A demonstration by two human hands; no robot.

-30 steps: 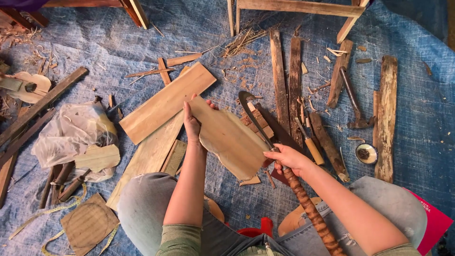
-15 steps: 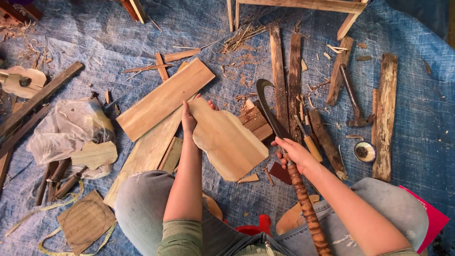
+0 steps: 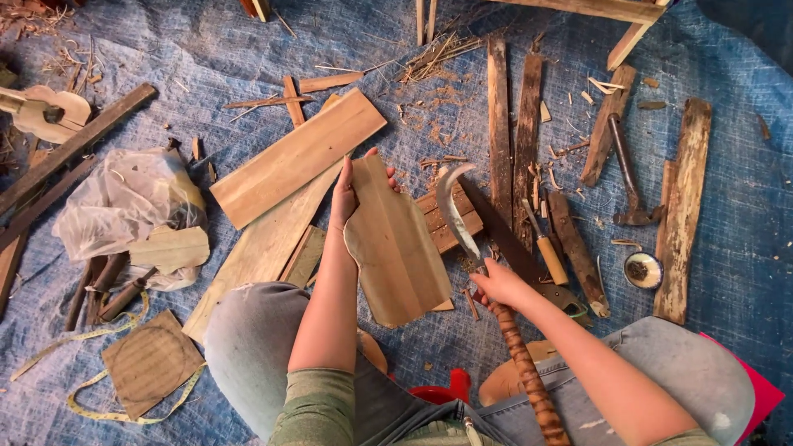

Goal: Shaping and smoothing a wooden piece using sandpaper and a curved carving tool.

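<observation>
1. The shaped wooden board (image 3: 395, 244) sits at the frame's center, tilted above the blue tarp (image 3: 727, 215).
2. The left hand (image 3: 345, 194) pinches its upper left edge.
3. The right hand (image 3: 498, 287) is wrapped tight around a curved-bladed knife (image 3: 453, 216), blade just right of the board, perhaps touching.
4. 1 hammer (image 3: 628, 169) lies at the upper right; plastic sheeting (image 3: 124, 202) at the left.

1. The curved knife (image 3: 453, 216) in the right hand (image 3: 500, 287) has swung up: a second ago its blade lay low behind the shaped wooden board (image 3: 395, 244); now it stands clear, just right of the board.
2. The left hand (image 3: 345, 196) has turned the board more upright, its top end farther away.
</observation>
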